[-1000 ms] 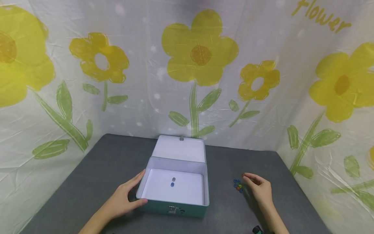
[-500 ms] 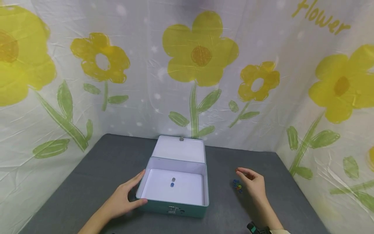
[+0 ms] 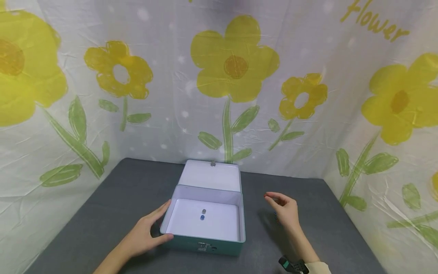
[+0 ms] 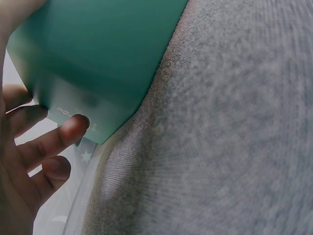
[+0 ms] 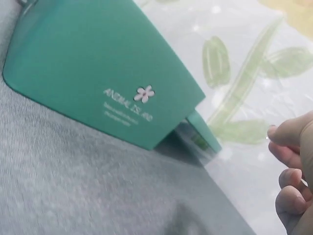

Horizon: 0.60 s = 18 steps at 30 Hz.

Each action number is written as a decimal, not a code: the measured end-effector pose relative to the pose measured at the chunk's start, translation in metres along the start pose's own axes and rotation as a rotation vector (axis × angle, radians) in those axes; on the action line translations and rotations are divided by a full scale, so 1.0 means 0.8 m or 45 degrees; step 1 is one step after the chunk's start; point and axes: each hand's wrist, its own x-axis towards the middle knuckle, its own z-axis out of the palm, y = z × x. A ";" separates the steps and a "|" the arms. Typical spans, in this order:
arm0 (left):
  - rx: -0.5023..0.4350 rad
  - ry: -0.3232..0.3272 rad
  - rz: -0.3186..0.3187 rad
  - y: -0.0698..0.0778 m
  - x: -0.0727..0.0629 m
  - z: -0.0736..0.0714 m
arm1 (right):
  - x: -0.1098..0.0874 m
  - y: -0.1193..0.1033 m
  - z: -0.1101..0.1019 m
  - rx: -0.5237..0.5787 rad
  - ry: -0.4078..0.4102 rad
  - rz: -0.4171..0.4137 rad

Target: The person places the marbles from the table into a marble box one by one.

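Grey table [image 3: 137,190], open green box [image 3: 228,249], one small reddish piece [image 3: 265,195] in a pinch

Nearest to us, before and right of the box, we see a dark wristband [image 3: 295,265] and a pale sleeve [image 3: 318,267]. On the box's front wall sits a metal clasp [image 3: 202,247]. At the box's left side, the left hand [image 3: 147,232] is spread wide, thumb touching the front wall and index fingertip at the left rim. Right of the box and apart from it, the right hand [image 3: 287,211] holds the reddish piece above the table, thumb and finger narrowed on it. We glimpse a bit of blue [image 3: 275,214] beside that hand, mostly hidden by it. On the box's floor we find a blue piece [image 3: 202,217] and, just beyond it, a grey piece [image 3: 203,211]. At the box's back, the lid [image 3: 210,176] lies tipped open. Behind the box hangs a pale curtain [image 3: 164,76] printed with yellow flowers [image 3: 236,49].
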 end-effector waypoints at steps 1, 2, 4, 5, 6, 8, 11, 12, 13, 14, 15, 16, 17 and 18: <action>-0.002 0.003 0.001 0.000 0.000 0.000 | 0.001 -0.001 0.002 0.007 0.000 -0.016; -0.001 0.007 0.003 0.000 0.000 0.000 | 0.001 -0.002 0.005 0.007 0.004 -0.030; 0.001 0.014 0.009 0.000 0.001 0.001 | 0.003 -0.004 0.009 0.017 0.007 -0.056; 0.002 0.017 0.011 0.000 0.001 0.001 | 0.004 -0.004 0.011 0.023 0.006 -0.064; 0.004 0.018 0.013 0.000 0.001 0.001 | 0.005 -0.005 0.013 0.030 0.005 -0.072; 0.004 0.018 0.014 0.000 0.001 0.001 | 0.007 -0.007 0.017 0.050 -0.002 -0.086; 0.002 0.013 0.009 0.001 0.001 0.001 | 0.009 -0.012 0.023 0.074 -0.018 -0.106; 0.002 0.013 0.007 0.001 0.000 0.001 | 0.010 -0.014 0.026 0.080 -0.023 -0.111; -0.001 0.014 0.005 0.001 0.000 0.001 | 0.010 -0.016 0.029 0.086 -0.029 -0.118; -0.001 0.016 0.004 0.001 0.000 0.001 | 0.010 -0.019 0.032 0.089 -0.032 -0.123; -0.003 0.015 0.002 0.001 0.000 0.000 | 0.010 -0.021 0.035 0.096 -0.035 -0.129; -0.006 0.016 0.001 0.001 0.000 0.000 | 0.009 -0.023 0.038 0.103 -0.038 -0.137; -0.008 0.016 0.002 0.001 0.000 0.001 | 0.009 -0.025 0.041 0.110 -0.040 -0.143; -0.007 0.015 -0.001 0.001 0.000 0.001 | 0.009 -0.027 0.044 0.119 -0.043 -0.152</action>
